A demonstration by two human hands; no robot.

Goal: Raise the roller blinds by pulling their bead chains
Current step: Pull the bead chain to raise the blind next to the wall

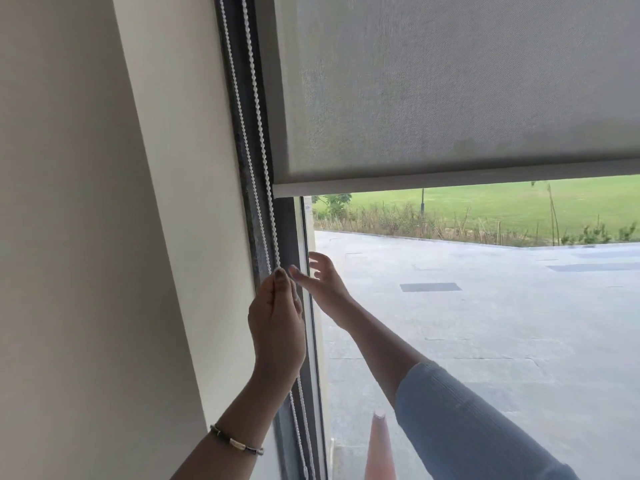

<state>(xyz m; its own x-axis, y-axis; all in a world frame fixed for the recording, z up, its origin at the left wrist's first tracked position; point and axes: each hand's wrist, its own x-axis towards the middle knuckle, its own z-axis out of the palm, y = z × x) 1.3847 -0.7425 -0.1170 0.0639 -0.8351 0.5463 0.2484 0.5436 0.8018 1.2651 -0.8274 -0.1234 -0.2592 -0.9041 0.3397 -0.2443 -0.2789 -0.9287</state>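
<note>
Fingers of our left hand [277,317] pinch the bead chain [258,140] beside the half-raised blind [450,88], right hand [320,277] spread open nearby; light, slippery beads, so we grip between them

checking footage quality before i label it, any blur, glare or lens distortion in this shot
Head view: wide-angle bend tilts the wall edge and bead chain; the right hand has blurred fingers, the left hand is sharper; daylight outside is bright against the dim roller blind, which glows slightly; the orange cone at the bottom is soft; no strong glare on the glass.
</note>
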